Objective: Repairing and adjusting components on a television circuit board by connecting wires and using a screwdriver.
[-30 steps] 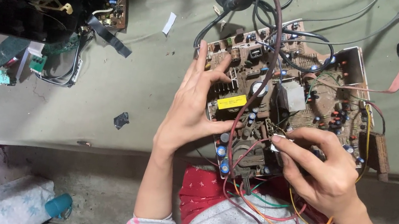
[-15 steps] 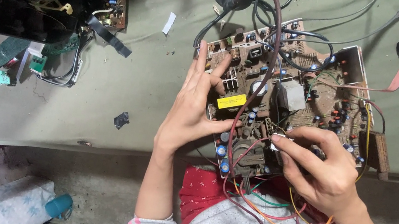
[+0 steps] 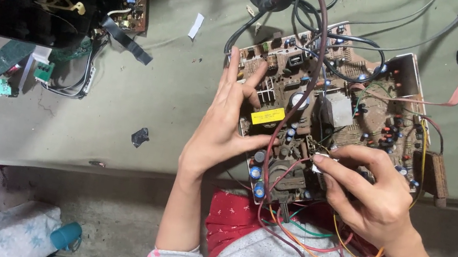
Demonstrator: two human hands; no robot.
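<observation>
Currently the left hand lies flat, fingers spread, on the brown component-crowded circuit board at the table edge, while the right hand pinches a small white part; tugging could tear nearby thin wires.

One head-worn camera, looking straight down from above, close over the person's lap and the table edge, circuit board near centre, forearms entering from the bottom edge
</observation>
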